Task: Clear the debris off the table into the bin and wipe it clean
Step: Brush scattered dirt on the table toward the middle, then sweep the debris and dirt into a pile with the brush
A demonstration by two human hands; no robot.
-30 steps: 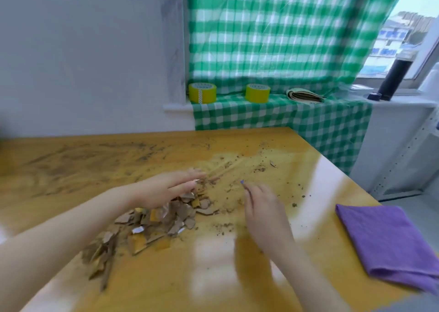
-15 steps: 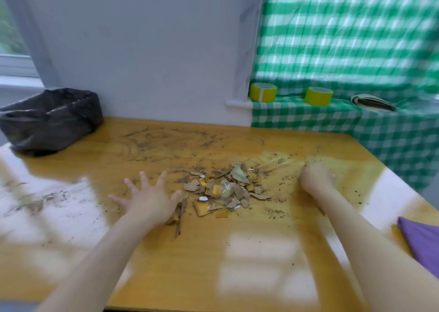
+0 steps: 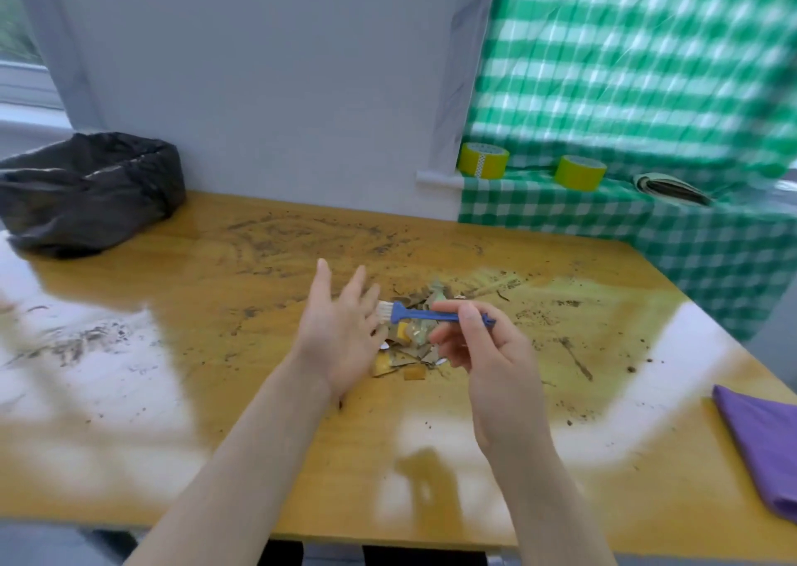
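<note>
A glossy wooden table (image 3: 215,436), streaked with dirt and patched with sun, stands against a pale wall beside a green checked curtain (image 3: 625,69). The debris (image 3: 414,345) lies between and just under both hands' fingers, partly hidden by them: a small pile of brown and yellow scraps. The left hand (image 3: 340,332) is spread wide, fingers (image 3: 323,281) straight, palm turned right. The right hand (image 3: 483,350) pinches a blue brush (image 3: 425,315) by its handle, with the white bristles touching the left fingers. The black-lined bin (image 3: 86,190) sits well left of the left fingers. A purple cloth (image 3: 763,445) lies well right of the right fingers.

A home room: wooden table (image 3: 215,393) beside a windowsill (image 3: 435,177) draped in green gingham curtain (image 3: 647,69).
</note>
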